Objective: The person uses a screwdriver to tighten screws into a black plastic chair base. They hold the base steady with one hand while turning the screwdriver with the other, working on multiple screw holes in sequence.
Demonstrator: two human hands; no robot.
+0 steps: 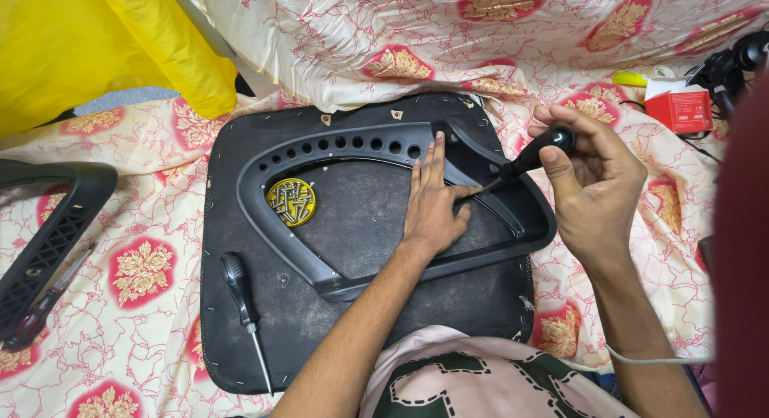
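Here the left hand (pixel 431 208) lies flat and unclenched, palm down on the black seat board (pixel 352 322), its fingers reaching up to the inner edge of the grey plastic frame (pixel 264 166) that sits on the board. The right hand (pixel 594 186) is closed around the black handle of a screwdriver (pixel 525 160), whose tip points down-left into the frame's right corner, just beside the left thumb. Inside the frame's open middle a round yellow tin of screws (pixel 291 202) rests near the left curve, well apart from both hands. A second screwdriver (pixel 244 310) lies loose on the board's lower left part, close to its edge, with bare board around it. Beyond the board's left edge, on the floral bedsheet (pixel 144 306), lies another black frame piece (pixel 48 234) with a further screwdriver (pixel 40 310) beside it. A red box (pixel 679 110) sits far right.
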